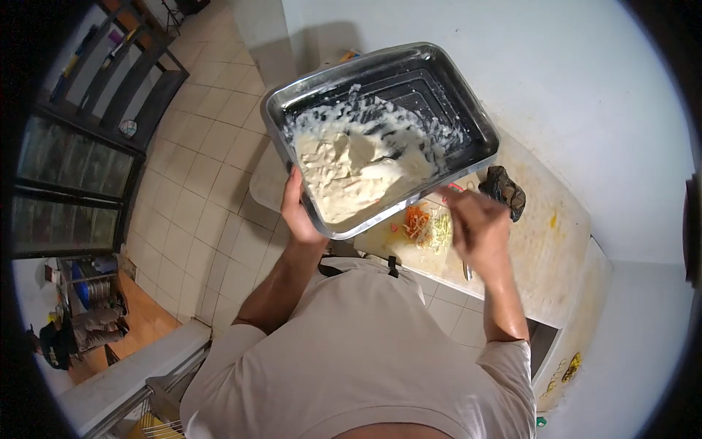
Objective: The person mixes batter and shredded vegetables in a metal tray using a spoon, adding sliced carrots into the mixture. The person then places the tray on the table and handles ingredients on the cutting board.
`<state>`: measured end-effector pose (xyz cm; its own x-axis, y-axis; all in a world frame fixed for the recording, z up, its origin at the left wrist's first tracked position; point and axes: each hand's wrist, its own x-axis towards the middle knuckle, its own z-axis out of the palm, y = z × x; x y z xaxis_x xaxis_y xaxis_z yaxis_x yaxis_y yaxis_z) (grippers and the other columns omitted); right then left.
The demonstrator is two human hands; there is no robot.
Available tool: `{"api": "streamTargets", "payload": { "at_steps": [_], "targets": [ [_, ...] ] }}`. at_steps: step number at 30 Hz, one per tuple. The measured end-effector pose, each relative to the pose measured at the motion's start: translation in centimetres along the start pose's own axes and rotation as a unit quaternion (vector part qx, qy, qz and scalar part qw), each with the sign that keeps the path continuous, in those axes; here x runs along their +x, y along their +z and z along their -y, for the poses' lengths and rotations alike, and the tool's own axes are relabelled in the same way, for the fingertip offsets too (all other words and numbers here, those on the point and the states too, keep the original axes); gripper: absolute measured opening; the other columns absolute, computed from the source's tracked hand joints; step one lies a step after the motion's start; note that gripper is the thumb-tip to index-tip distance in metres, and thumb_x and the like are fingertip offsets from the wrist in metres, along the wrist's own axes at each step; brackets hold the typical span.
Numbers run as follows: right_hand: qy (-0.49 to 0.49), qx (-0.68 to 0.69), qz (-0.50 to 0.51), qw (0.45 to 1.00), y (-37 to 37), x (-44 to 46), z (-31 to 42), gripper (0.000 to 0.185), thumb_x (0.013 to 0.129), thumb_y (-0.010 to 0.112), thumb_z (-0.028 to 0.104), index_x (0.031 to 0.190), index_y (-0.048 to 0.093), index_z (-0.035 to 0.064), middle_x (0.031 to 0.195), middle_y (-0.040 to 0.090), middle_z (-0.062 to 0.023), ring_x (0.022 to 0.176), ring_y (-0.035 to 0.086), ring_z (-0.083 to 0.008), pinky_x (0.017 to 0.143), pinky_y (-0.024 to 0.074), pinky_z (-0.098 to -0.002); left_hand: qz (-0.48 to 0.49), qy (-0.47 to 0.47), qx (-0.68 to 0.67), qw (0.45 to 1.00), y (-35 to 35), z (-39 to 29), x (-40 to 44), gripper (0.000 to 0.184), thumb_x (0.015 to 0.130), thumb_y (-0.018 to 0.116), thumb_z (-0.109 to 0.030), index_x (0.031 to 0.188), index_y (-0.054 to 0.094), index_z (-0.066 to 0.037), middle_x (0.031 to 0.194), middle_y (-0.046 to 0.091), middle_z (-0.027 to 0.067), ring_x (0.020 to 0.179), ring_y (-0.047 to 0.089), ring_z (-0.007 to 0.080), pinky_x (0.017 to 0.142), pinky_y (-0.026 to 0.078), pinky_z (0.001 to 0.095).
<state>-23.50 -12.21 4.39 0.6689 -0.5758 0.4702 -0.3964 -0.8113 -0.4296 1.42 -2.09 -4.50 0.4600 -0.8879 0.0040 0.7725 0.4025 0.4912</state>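
Note:
A rectangular steel tray (468, 121) is held up, tilted, in front of my body. Thick, creamy off-white batter (336, 175) lies heaped in its near left part, with smears across the bottom. My left hand (301, 214) grips the tray's near left corner, thumb on the outer wall. My right hand (479, 225) is at the tray's near right edge, fingers curled and slightly blurred; what they hold is hidden. Below the tray, shredded orange carrot (417, 223) and pale shredded cabbage (441, 233) lie on a cutting board (384, 244).
The worktop (545, 271) runs along the white wall on the right. A crumpled black plastic bag (503, 192) sits on it, and a metal utensil (467, 271) lies near its front edge. Dark shelving (139, 88) stands at the left. A person (80, 333) is farther off, lower left.

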Motion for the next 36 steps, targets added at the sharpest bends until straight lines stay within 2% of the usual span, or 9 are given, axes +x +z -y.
{"api": "streamTargets", "payload": {
  "at_steps": [7, 10, 13, 16, 20, 23, 28, 31, 36],
  "targets": [
    [0.128, 0.017, 0.03, 0.991, -2.8, 5.1, -6.7, 0.017, 0.09, 0.063, -0.002, 0.103, 0.073, 0.0025, 0.083, 0.071, -0.0187, 0.065, 0.069, -0.0306, 0.063, 0.0526, -0.0364, 0.009, 0.002, 0.013, 1.0, -0.8, -0.3, -0.1, 0.059, 0.104, 0.041, -0.042, 0.146, 0.046, -0.001, 0.143, 0.055, 0.0139, 0.127, 0.056, 0.0281, 0.11, 0.042, 0.0421],
    [0.057, 0.059, 0.019, 0.996, -2.6, 4.4, -8.7, 0.013, 0.091, 0.061, -0.002, 0.1, 0.072, -0.0027, 0.071, 0.065, -0.0146, 0.056, 0.056, -0.0141, 0.056, 0.0433, -0.0299, -0.003, 0.012, 0.036, 0.999, -0.2, -0.1, 0.2, 0.06, 0.104, 0.041, -0.042, 0.147, 0.044, -0.001, 0.144, 0.054, 0.0142, 0.129, 0.055, 0.0282, 0.11, 0.041, 0.042],
    [0.105, 0.072, 0.118, 0.985, -3.8, 3.4, -7.5, 0.014, 0.09, 0.061, -0.002, 0.099, 0.071, -0.0031, 0.075, 0.068, -0.0172, 0.062, 0.062, -0.0172, 0.061, 0.0471, -0.0315, 0.016, 0.013, 0.047, 0.999, 0.3, 0.2, 0.0, 0.061, 0.104, 0.04, -0.043, 0.148, 0.043, -0.001, 0.146, 0.052, 0.0143, 0.13, 0.053, 0.0283, 0.111, 0.04, 0.0419],
    [0.131, 0.075, 0.136, 0.979, -3.1, 3.1, -4.6, 0.015, 0.088, 0.06, -0.001, 0.099, 0.071, -0.003, 0.077, 0.07, -0.0196, 0.066, 0.065, -0.021, 0.065, 0.0497, -0.0343, 0.0, 0.002, 0.035, 0.999, 0.6, 0.4, -0.1, 0.062, 0.104, 0.041, -0.044, 0.149, 0.041, -0.001, 0.147, 0.05, 0.0143, 0.131, 0.052, 0.0286, 0.112, 0.039, 0.0422],
    [0.101, 0.127, 0.062, 0.985, 0.4, 2.3, -0.5, 0.014, 0.092, 0.06, 0.003, 0.099, 0.071, -0.0021, 0.075, 0.067, -0.0218, 0.061, 0.062, -0.0301, 0.063, 0.0491, -0.0366, 0.001, -0.004, 0.008, 1.0, 0.5, 0.6, 0.0, 0.06, 0.105, 0.041, -0.043, 0.148, 0.042, -0.001, 0.146, 0.052, 0.0139, 0.129, 0.054, 0.0282, 0.111, 0.041, 0.0418],
    [0.161, 0.123, 0.057, 0.978, 0.8, 2.5, 2.9, 0.013, 0.093, 0.061, 0.003, 0.1, 0.071, -0.0024, 0.072, 0.066, -0.0204, 0.058, 0.062, -0.0316, 0.059, 0.0482, -0.0367, 0.0, -0.005, 0.01, 1.0, 0.5, 0.5, 0.0, 0.057, 0.105, 0.041, -0.042, 0.146, 0.044, -0.001, 0.142, 0.055, 0.0134, 0.126, 0.057, 0.0272, 0.108, 0.044, 0.0412],
    [0.032, 0.035, -0.019, 0.999, 3.0, 0.4, 4.7, 0.024, 0.086, 0.066, -0.002, 0.11, 0.07, 0.0013, 0.07, 0.063, -0.0136, 0.057, 0.062, -0.0284, 0.053, 0.0474, -0.0389, 0.053, 0.004, -0.013, 0.999, -0.1, 0.0, 0.1, 0.051, 0.106, 0.043, -0.04, 0.142, 0.049, -0.003, 0.135, 0.06, 0.0108, 0.12, 0.06, 0.0241, 0.104, 0.047, 0.0402],
    [-0.04, -0.015, -0.026, 0.999, 3.8, -0.7, 5.6, 0.038, 0.08, 0.069, -0.002, 0.117, 0.07, 0.0063, 0.074, 0.055, -0.0084, 0.062, 0.06, -0.0259, 0.053, 0.0479, -0.0396, 0.003, -0.002, -0.024, 1.0, -0.3, 0.0, 0.2, 0.052, 0.108, 0.039, -0.04, 0.142, 0.05, -0.002, 0.134, 0.061, 0.0132, 0.117, 0.062, 0.0251, 0.1, 0.051, 0.0409],
    [-0.02, 0.024, -0.021, 0.999, 4.6, -1.9, 4.9, 0.038, 0.081, 0.066, -0.008, 0.116, 0.071, 0.0047, 0.075, 0.053, -0.0094, 0.061, 0.057, -0.025, 0.054, 0.047, -0.0381, -0.038, 0.005, -0.026, 0.999, 0.9, -0.1, 0.3, 0.052, 0.108, 0.039, -0.041, 0.142, 0.05, -0.002, 0.136, 0.06, 0.0132, 0.118, 0.062, 0.0252, 0.101, 0.049, 0.0407]
  ]
}}
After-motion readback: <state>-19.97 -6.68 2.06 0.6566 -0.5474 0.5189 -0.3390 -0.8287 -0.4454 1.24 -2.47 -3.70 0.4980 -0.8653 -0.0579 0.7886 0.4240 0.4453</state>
